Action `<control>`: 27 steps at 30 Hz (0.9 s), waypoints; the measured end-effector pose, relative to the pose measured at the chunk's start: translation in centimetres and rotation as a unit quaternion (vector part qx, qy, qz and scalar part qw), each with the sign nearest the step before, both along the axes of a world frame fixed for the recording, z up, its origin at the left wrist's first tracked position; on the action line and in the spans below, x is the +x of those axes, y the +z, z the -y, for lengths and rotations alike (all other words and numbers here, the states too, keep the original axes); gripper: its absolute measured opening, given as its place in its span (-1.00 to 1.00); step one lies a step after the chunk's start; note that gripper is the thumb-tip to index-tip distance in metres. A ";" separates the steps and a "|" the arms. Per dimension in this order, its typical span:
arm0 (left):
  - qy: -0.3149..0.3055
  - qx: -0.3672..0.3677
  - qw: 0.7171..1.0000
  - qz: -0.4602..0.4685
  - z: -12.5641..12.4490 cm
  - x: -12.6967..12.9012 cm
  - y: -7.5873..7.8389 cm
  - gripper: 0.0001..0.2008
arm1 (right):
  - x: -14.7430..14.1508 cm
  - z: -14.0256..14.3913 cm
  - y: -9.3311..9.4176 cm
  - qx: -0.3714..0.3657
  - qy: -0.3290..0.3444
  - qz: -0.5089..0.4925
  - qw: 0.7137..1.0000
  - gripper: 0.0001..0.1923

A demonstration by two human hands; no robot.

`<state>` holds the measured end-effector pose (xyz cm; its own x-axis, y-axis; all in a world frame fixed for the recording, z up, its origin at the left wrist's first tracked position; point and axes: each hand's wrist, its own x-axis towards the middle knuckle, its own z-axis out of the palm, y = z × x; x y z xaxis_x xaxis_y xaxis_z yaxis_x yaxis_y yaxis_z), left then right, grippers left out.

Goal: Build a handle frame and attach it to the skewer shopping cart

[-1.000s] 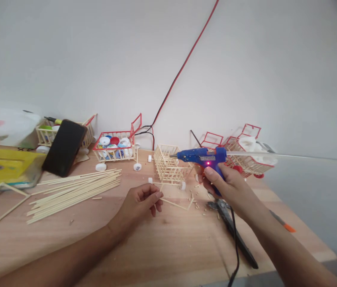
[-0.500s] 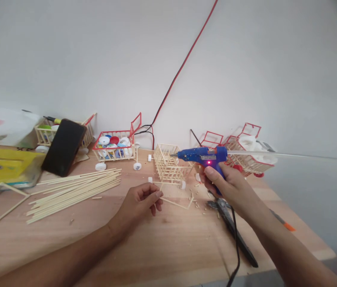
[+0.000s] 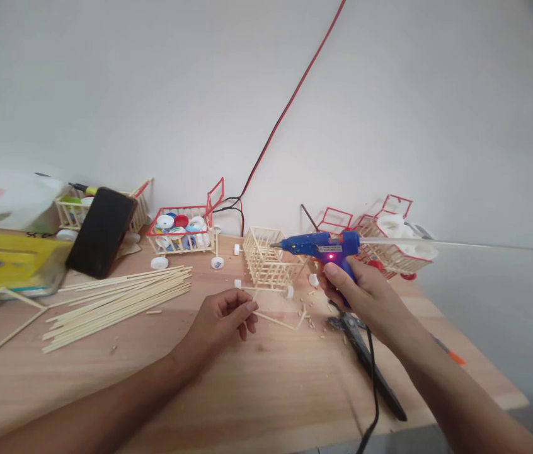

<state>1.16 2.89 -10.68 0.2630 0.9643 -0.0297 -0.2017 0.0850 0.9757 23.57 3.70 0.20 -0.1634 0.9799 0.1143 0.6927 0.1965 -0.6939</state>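
My right hand [image 3: 356, 280] grips a blue hot glue gun [image 3: 314, 244] by its handle, its red light lit and a long clear glue stick [image 3: 436, 243] poking out of the back. The nozzle points left, above a small cart of bare wooden sticks [image 3: 271, 261] with white bottle-cap wheels. Lower down, my left hand [image 3: 226, 315] pinches one end of a thin wooden stick frame [image 3: 276, 320] near the tabletop. The frame bends up at its right end. Part of it is hidden by my fingers.
A bundle of wooden sticks [image 3: 120, 309] lies left, near a black phone [image 3: 101, 233]. Behind stand a red-trimmed cart of bottle caps [image 3: 180, 230] and more carts [image 3: 399, 243] at right. Black-handled cutters [image 3: 370, 362] and an orange-ended tool [image 3: 455, 357] lie right. Stick scraps [image 3: 311, 318] are scattered about.
Almost nothing differs. Both hands, the glue gun and the stick frame hold their places, with only a very slight shift of the view.
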 end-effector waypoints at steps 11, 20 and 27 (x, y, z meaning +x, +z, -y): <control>0.000 0.000 1.000 -0.003 0.1 0.0 0.4 -0.74 | 0.2 0.0 0.0 0.009 -0.003 0.030 1.000 -0.52; -0.002 0.002 1.000 -0.005 0.0 -0.1 0.0 -0.75 | 0.3 0.0 0.2 0.014 0.001 0.038 0.999 -0.51; -0.001 0.008 1.000 0.002 0.0 0.0 0.1 -0.75 | 0.1 0.1 0.3 0.023 -0.005 0.050 0.999 -0.51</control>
<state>1.14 2.85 -10.53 0.2656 0.9640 -0.0135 -0.2054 0.0703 0.9762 23.66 3.63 0.53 -0.1657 0.9759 0.1421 0.7598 0.2182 -0.6124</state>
